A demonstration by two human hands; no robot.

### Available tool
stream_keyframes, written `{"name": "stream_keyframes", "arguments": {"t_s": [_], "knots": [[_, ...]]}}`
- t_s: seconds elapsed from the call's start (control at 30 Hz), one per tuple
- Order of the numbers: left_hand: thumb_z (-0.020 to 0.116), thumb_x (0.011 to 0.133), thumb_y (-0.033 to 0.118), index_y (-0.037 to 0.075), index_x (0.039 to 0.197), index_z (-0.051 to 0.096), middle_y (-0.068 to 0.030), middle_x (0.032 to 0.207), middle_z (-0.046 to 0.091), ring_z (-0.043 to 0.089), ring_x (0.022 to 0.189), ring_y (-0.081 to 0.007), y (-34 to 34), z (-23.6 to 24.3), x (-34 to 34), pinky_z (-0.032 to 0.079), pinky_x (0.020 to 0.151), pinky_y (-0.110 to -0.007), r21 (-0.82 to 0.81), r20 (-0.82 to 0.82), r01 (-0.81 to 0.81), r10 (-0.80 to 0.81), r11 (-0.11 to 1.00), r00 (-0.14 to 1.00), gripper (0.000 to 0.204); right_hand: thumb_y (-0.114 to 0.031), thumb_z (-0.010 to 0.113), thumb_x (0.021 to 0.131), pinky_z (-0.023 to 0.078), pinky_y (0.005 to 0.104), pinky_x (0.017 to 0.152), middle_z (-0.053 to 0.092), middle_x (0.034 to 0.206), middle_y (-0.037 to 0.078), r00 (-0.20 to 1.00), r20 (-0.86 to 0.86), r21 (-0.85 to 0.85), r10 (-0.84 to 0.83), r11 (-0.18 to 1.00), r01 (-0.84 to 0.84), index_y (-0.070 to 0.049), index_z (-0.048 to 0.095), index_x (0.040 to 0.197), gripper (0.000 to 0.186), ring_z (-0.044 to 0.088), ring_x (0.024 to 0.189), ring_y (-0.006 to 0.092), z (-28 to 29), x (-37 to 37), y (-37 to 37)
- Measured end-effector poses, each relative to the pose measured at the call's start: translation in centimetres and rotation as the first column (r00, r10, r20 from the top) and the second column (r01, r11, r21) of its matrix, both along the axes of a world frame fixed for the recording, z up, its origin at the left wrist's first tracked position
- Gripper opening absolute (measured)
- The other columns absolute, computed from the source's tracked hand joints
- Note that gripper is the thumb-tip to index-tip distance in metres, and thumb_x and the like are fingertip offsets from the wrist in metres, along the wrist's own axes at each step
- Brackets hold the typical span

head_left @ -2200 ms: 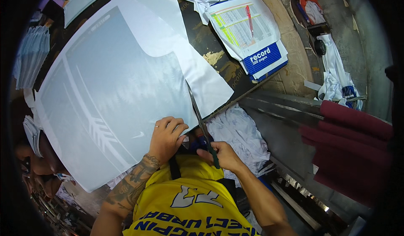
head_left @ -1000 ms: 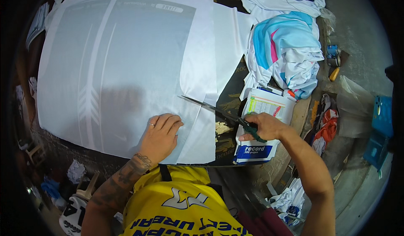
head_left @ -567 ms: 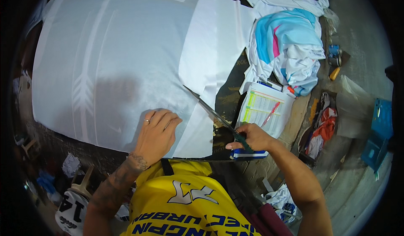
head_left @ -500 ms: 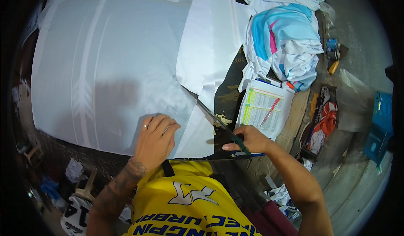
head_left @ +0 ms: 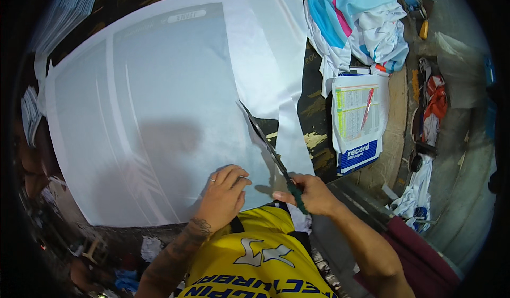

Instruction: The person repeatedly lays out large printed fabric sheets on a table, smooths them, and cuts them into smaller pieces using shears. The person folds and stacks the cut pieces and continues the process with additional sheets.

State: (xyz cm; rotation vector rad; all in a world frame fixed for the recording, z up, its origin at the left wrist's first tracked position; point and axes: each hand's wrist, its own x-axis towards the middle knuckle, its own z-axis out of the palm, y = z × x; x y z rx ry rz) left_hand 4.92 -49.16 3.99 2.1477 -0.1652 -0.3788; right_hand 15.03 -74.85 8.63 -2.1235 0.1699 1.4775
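Note:
A large pale grey-blue printed fabric panel (head_left: 175, 85) with a white margin lies face up across the table. My left hand (head_left: 224, 194) rests on its near right part, palm down, fingers extended and slightly bent, holding nothing. In my right hand (head_left: 311, 194) is a long pair of scissors (head_left: 268, 145), its handle wrapped in green. The blades lie nearly together along the panel's right edge, tips pointing away from me. Beyond that edge, a white fabric offcut (head_left: 265, 80) spreads to the right, with a narrow strip running down toward my right hand.
To the right lie a notebook (head_left: 357, 157) with a printed sheet and red pen (head_left: 367, 109) on it. Behind these is a heap of white, blue and pink garments (head_left: 356, 22). Stacked fabric (head_left: 66, 16) sits at the far left. The dark table (head_left: 319, 130) shows beside the offcut.
My view has shifted, so the panel appears turned and the notebook farther right. The dark gap beside the scissor blades looks different. My left hand still rests on the fabric; the right still holds the scissors.

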Motion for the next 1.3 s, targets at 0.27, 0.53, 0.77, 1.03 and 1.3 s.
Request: {"name": "stream_keyframes", "arguments": {"t_s": [0.27, 0.53, 0.77, 1.03, 1.3], "knots": [[0.069, 0.088, 0.004, 0.004, 0.111, 0.067, -0.0122, 0.134, 0.058, 0.05, 0.138, -0.0328, 1.7, -0.7, 0.5, 0.042, 0.111, -0.05, -0.083, -0.029, 0.082, -0.085, 0.993, 0.996, 0.023, -0.059, 0.089, 0.084, 0.049, 0.0312, 0.065, 0.065, 0.071, 0.007, 0.953, 0.017, 0.089, -0.301, 0.95, 0.299, 0.001, 0.073, 0.084, 0.062, 0.06, 0.068, 0.0157, -1.5, -1.8, 7.5], [0.068, 0.093, 0.011, 0.009, 0.108, 0.069, -0.0116, 0.133, 0.059, 0.048, 0.139, -0.0325, 2.7, -1.9, 0.6, 0.043, 0.11, -0.052, -0.151, -0.068, 0.144, -0.155, 0.978, 0.986, 0.016, -0.064, 0.086, 0.085, 0.05, 0.0303, 0.063, 0.065, 0.066, 0.005, 0.9, -0.081, 0.203, -0.428, 0.877, 0.435, -0.004, 0.069, 0.075, 0.064, 0.062, 0.065, 0.0131, -1.8, 3.2, 12.1], [0.066, 0.093, 0.009, 0.009, 0.105, 0.067, -0.0075, 0.136, 0.06, 0.046, 0.142, -0.0291, 3.2, -2.6, 1.2, 0.044, 0.112, -0.05, -0.226, -0.1, 0.193, -0.22, 0.955, 0.97, 0.012, -0.067, 0.085, 0.084, 0.044, 0.0308, 0.058, 0.058, 0.063, 0.0, 0.96, 0.059, 0.112, -0.274, 0.957, 0.266, -0.004, 0.067, 0.07, 0.067, 0.056, 0.063, 0.0119, -2.4, 8.8, 14.9], [0.066, 0.093, 0.01, 0.008, 0.106, 0.067, -0.0074, 0.138, 0.059, 0.047, 0.142, -0.0282, 3.7, -2.7, 1.2, 0.045, 0.112, -0.05, -0.311, -0.146, 0.186, -0.24, 0.932, 0.96, 0.013, -0.08, 0.078, 0.081, 0.045, 0.0311, 0.058, 0.059, 0.062, 0.002, 0.953, 0.069, 0.134, -0.296, 0.949, 0.285, -0.004, 0.07, 0.077, 0.076, 0.058, 0.062, 0.0142, -2.7, 13.4, 17.3], [0.072, 0.091, 0.014, 0.007, 0.112, 0.07, -0.0115, 0.132, 0.063, 0.054, 0.133, -0.0329, 3.5, 0.0, 4.3, 0.044, 0.113, -0.049, -0.313, -0.351, 0.079, -0.193, 0.946, 0.916, 0.022, -0.071, 0.08, 0.087, 0.051, 0.0269, 0.055, 0.059, 0.064, 0.001, 0.946, 0.016, 0.181, -0.322, 0.932, 0.314, -0.006, 0.066, 0.08, 0.067, 0.06, 0.055, 0.0116, -4.0, 16.9, 17.9]]}}
